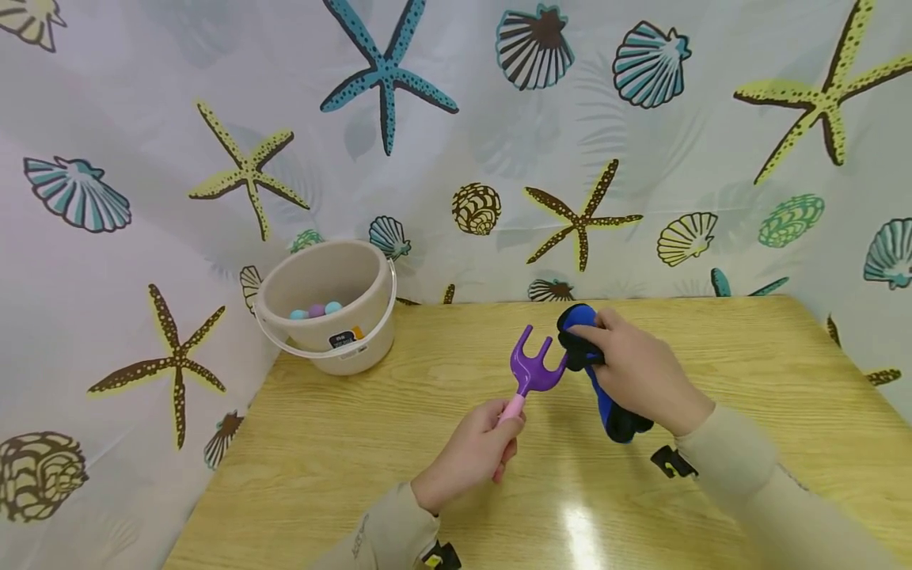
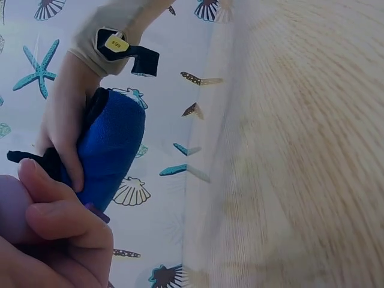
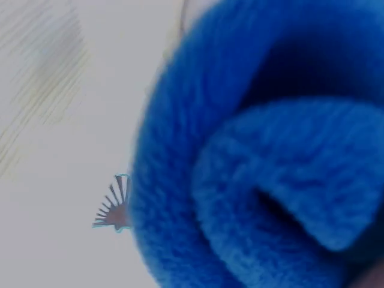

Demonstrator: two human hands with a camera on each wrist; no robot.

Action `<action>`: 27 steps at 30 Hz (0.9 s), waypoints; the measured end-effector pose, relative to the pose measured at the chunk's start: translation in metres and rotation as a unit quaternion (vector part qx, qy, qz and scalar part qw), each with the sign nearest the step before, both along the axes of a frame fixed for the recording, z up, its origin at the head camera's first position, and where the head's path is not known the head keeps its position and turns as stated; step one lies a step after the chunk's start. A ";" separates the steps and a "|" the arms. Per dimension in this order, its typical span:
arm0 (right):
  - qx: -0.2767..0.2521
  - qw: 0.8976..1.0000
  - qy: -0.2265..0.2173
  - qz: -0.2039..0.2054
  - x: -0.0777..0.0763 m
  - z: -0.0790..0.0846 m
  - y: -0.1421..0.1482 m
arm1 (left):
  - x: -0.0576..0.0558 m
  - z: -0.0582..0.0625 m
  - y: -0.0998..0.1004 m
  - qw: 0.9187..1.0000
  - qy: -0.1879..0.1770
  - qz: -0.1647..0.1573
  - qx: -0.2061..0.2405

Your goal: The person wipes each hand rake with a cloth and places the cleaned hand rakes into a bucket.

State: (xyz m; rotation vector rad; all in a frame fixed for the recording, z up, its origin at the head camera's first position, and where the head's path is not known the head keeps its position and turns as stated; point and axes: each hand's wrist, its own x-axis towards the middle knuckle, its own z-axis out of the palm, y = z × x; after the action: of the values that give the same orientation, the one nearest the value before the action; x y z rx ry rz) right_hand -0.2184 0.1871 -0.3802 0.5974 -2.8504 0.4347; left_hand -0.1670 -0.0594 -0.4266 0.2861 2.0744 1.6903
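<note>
In the head view, my left hand (image 1: 479,445) grips the pink handle of a toy garden fork (image 1: 533,372), its purple prongs pointing up and away. My right hand (image 1: 644,368) holds a folded blue cloth with black edging (image 1: 604,396) against the fork's right prong. Close up in the right wrist view, the fuzzy blue cloth (image 3: 180,156) curls over in layers and hides most of the hand. The left wrist view shows curled left fingers (image 2: 72,222) near the cloth (image 2: 114,150); most of the fork is hidden there.
A beige bucket (image 1: 356,348) with a white handle stands at the table's back left, with blue and purple balls (image 1: 317,310) inside. Behind the wooden table (image 1: 342,443) hangs a curtain (image 1: 442,142) printed with starfish and shells.
</note>
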 end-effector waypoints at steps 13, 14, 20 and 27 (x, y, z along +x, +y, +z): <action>0.035 0.984 0.140 0.106 0.035 -0.016 -0.050 | -0.009 -0.004 0.002 1.000 0.000 0.030 0.007; 0.034 0.983 0.146 0.109 0.035 -0.016 -0.053 | -0.009 -0.004 0.001 1.000 0.002 0.030 0.008; 0.030 0.980 0.181 0.077 0.022 -0.019 -0.049 | -0.009 -0.003 0.001 0.999 -0.010 0.029 0.028; 0.020 0.986 0.162 0.021 -0.001 -0.028 -0.029 | -0.003 -0.003 0.002 0.998 -0.039 0.030 0.044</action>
State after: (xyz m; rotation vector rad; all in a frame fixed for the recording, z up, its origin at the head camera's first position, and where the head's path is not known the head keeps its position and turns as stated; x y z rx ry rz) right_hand -0.2196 0.1577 -0.4081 0.6679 -2.5450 0.2576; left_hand -0.1698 -0.0577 -0.4292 0.1826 1.9732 1.8022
